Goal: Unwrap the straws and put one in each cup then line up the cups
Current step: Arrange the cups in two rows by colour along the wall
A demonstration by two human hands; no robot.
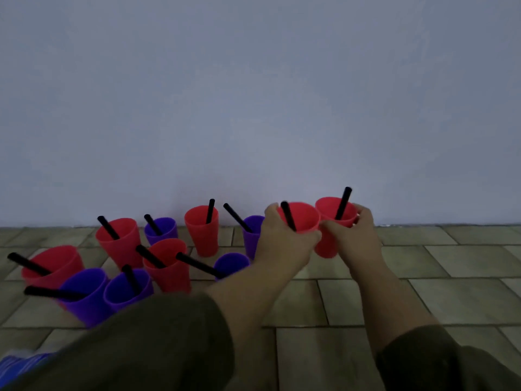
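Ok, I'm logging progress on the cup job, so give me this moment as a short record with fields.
cups: eleven, six red and five purple
straws: black, one in every cup
left hand: grips a red cup near the wall
right hand: grips the rightmost cup, also red, right beside it
layout: the other nine stand in a loose cluster to the left on the tiled floor, not in a line

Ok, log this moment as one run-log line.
phase: lining up | right hand: grips rightmost red cup | left hand: grips neighbouring red cup | black straw in each
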